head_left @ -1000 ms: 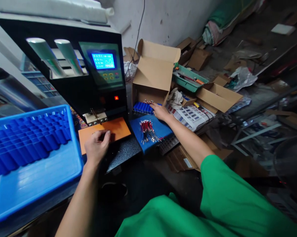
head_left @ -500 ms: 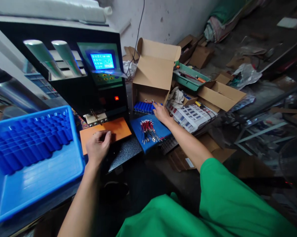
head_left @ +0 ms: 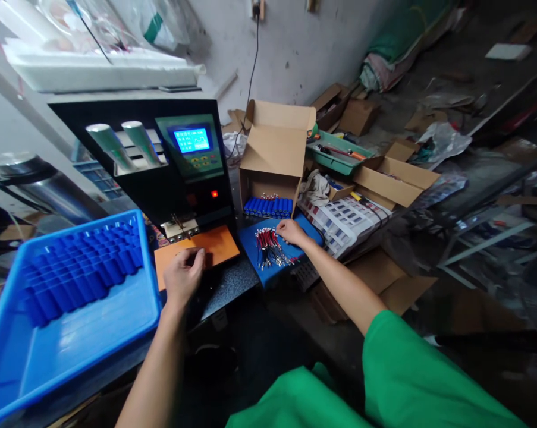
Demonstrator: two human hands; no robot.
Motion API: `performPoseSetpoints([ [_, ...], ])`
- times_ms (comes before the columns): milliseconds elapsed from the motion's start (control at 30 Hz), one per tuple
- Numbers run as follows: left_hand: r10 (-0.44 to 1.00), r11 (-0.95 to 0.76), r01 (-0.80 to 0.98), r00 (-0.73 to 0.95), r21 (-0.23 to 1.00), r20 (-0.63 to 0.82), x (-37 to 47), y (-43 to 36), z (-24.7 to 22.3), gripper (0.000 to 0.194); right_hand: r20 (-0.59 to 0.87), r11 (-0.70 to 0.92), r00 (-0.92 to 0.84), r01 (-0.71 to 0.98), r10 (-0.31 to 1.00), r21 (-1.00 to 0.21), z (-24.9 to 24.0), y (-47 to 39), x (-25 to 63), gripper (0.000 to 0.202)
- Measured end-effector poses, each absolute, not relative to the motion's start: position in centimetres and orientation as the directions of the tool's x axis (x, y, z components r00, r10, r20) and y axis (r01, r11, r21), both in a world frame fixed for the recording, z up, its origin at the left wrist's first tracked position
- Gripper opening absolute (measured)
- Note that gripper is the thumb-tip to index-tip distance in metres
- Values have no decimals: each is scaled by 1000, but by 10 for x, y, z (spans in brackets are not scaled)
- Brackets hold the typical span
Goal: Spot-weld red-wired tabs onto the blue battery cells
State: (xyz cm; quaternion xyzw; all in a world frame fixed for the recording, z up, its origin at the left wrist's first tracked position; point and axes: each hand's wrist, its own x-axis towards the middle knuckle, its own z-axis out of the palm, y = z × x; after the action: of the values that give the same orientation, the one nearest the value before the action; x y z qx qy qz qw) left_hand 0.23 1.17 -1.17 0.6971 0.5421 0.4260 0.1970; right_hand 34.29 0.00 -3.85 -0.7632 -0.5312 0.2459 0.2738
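Note:
My left hand (head_left: 184,276) rests on the orange board (head_left: 221,245), its fingers curled under and its thumb against them. What it holds, if anything, is hidden. Just beyond stand the thin metal pins (head_left: 181,224) of a black spot welder (head_left: 192,202) with a lit blue screen. My right hand (head_left: 291,232) is closed in a pinch at the white-tipped ends of a bundle of red and black wires (head_left: 268,246) on a blue mat (head_left: 250,235). Behind it, blue cylindrical battery cells (head_left: 268,207) lie in rows inside an open cardboard box (head_left: 272,148).
A blue plastic tray (head_left: 72,362) at the left holds many blue cells (head_left: 85,267). A steel flask (head_left: 49,184) stands behind it. To the right are a green tool tray (head_left: 335,156), an open carton (head_left: 393,178) and a printed sheet (head_left: 339,220).
My right hand has drawn back from the cells in the box to the wire bundle on the mat. The left hand stays on the orange board. The view has tilted up a little.

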Motion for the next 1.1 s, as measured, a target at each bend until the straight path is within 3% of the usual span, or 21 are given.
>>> performPoseSetpoints([
  [200,926,-322,621,48,715,375,2,14,-11,35,77,-202,310,768,948,-608,-47,-4,336,6],
  [467,924,-317,608,25,728,381,5,13,-10,35,-44,-321,387,689,921,-650,-49,3,338,12],
  [567,925,-319,609,31,727,379,5,13,-10,34,-92,-307,380,557,921,-772,-48,4,342,18],
  [667,926,-321,608,42,726,374,4,14,-10,35,-182,-312,392,297,902,-903,-43,0,347,21],
  [767,922,-329,611,46,720,383,3,15,-10,35,-217,-276,397,96,892,-956,-33,-4,351,22],
  [933,922,-336,603,52,723,385,2,15,-13,35,-168,-158,406,-58,898,-986,0,-4,354,24],
  [1100,930,-334,549,60,767,362,-2,18,-14,37,-32,10,404,-101,914,-995,42,-6,346,28],
])
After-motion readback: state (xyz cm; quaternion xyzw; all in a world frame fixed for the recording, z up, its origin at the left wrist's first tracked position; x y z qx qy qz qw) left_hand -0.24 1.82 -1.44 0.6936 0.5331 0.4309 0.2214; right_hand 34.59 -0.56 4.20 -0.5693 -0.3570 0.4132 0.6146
